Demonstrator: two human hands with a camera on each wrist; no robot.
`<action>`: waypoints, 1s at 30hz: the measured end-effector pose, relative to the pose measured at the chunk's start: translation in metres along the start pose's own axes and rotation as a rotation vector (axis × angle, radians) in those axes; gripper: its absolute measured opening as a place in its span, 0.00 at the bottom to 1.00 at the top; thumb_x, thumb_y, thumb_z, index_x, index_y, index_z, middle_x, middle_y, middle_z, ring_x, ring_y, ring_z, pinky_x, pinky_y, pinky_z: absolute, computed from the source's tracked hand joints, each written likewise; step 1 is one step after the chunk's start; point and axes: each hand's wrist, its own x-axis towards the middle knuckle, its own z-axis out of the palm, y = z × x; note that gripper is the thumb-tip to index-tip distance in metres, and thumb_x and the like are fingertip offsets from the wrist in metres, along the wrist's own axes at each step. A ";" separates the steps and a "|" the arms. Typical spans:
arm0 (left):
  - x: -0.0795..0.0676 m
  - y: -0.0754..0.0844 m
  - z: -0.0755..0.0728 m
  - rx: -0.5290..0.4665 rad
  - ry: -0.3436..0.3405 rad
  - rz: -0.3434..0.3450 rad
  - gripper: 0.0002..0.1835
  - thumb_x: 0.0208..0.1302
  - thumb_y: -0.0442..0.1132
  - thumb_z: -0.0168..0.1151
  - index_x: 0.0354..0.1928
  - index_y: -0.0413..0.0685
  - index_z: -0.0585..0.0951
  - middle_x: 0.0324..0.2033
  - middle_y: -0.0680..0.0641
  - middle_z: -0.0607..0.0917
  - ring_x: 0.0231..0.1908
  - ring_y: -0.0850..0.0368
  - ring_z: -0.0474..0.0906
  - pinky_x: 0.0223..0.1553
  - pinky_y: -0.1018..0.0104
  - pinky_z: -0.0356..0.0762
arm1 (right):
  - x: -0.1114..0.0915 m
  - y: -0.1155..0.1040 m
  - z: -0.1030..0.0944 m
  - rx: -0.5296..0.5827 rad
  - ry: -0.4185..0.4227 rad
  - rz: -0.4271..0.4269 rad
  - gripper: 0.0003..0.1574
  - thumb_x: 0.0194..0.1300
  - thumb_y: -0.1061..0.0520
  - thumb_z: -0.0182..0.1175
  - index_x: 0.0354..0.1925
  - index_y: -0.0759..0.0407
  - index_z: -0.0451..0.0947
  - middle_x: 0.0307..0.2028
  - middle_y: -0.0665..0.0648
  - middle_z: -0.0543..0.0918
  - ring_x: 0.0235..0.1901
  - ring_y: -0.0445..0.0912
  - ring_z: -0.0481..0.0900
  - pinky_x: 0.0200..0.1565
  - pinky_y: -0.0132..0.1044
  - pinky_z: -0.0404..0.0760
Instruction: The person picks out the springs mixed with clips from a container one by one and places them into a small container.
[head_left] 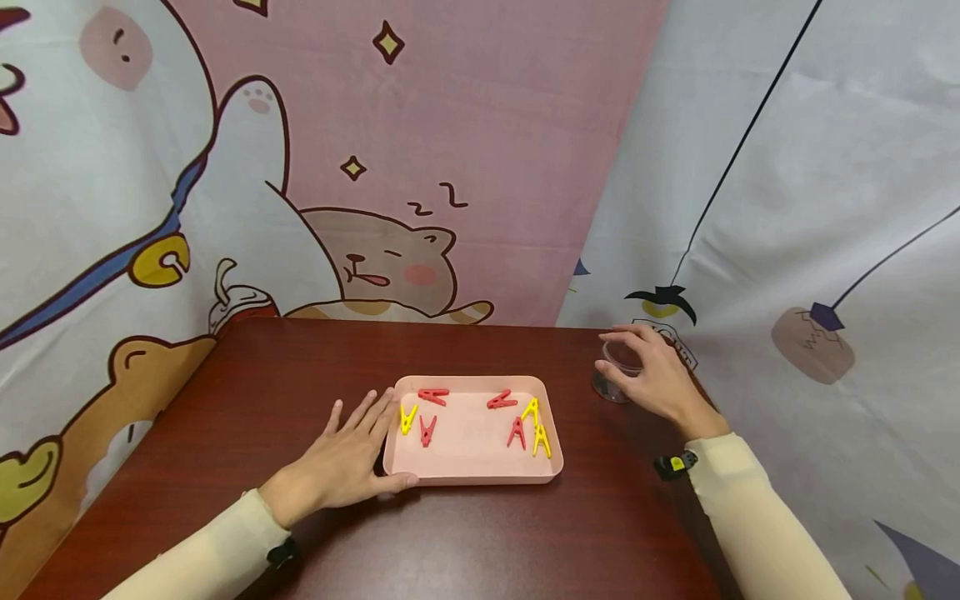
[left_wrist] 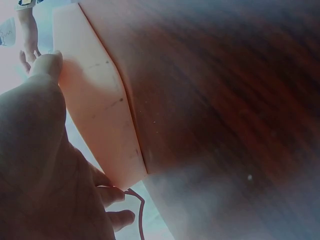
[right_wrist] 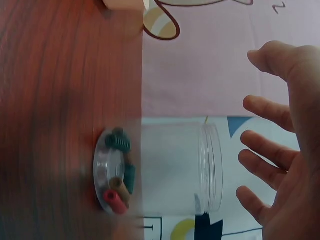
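Observation:
My left hand (head_left: pixel 337 458) lies with fingers spread against the left end of a pink tray (head_left: pixel 465 454), its thumb along the near edge. Inside the tray are several small plastic clothespins, such as a red clothespin (head_left: pixel 427 431) at the left and a yellow clothespin (head_left: pixel 542 442) at the right. My right hand (head_left: pixel 656 379) hovers by the rim of a clear jar (right_wrist: pixel 172 165), fingers loosely bent. A gap separates fingers and jar in the right wrist view. Small green, brown and red cylinders (right_wrist: pixel 116 201) lie at the jar's bottom; their kind is unclear.
The dark red-brown wooden table (head_left: pixel 525 542) carries the tray near its middle and the jar toward its right edge. Printed cartoon cloth (head_left: pixel 525 167) hangs behind the table and along its sides, close behind the jar.

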 end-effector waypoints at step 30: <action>0.002 -0.009 -0.009 0.059 0.123 -0.008 0.68 0.74 0.86 0.58 0.95 0.43 0.56 0.96 0.41 0.57 0.94 0.32 0.55 0.87 0.13 0.49 | -0.028 -0.052 0.024 -0.125 -0.055 -0.107 0.58 0.71 0.27 0.77 0.90 0.38 0.69 0.89 0.64 0.69 0.89 0.69 0.64 0.84 0.83 0.58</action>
